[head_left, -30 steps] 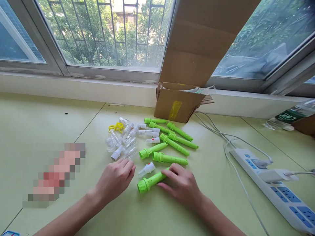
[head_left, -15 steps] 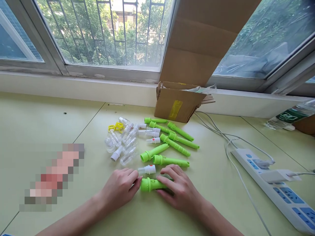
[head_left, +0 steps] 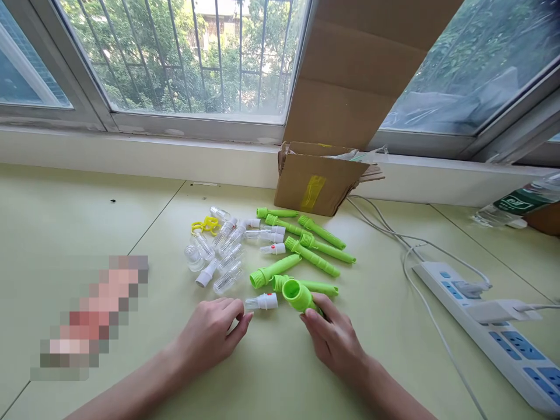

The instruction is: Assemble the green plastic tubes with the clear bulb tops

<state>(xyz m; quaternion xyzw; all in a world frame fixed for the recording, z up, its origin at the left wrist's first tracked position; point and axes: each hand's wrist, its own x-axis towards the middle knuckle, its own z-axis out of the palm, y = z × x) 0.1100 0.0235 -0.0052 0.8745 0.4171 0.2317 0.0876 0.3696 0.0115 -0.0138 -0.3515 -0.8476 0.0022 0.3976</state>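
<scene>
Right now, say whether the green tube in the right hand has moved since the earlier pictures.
Yes. Judged against the cardboard box, the green tube has moved its open end rightward and nearer the box.

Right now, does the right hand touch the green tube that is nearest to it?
Touching: the head view shows the right hand gripping the green tube, with thumb and fingers closed on it.

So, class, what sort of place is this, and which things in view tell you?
Probably an indoor workspace beside a window: a pale green work surface lies below it, green plastic tubes are spread there, and a power strip lies at right.
</scene>
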